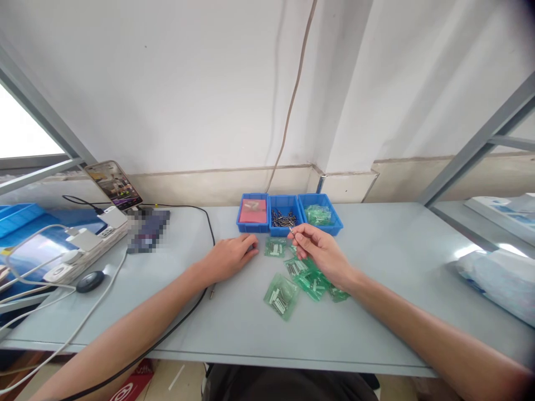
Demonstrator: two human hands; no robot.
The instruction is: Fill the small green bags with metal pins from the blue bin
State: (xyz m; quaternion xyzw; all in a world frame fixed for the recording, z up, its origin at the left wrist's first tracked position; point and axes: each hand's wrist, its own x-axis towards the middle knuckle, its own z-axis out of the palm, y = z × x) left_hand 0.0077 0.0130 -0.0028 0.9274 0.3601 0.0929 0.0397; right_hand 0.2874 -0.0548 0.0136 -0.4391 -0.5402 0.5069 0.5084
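Observation:
My left hand [232,257] rests on the table, its fingers loosely bent and the thumb apart from them, with nothing visible in the grip. Thumb and fingers of my right hand [320,252] pinch a small metal screw [291,230] just in front of the middle blue bin [286,231]. Many dark screws [283,219] lie in that bin. Beneath and around my right hand are several green plastic bags [281,297] holding white plugs and screws; the hand partly covers some. One smaller bag [275,247] lies between my two hands.
The left blue bin [253,228] holds a red packet, and the right one [334,227] holds green bags. A black cable [184,318] passes under my left forearm. Further left are a propped phone [115,186], a power strip [92,248] and a black mouse-like object [90,281].

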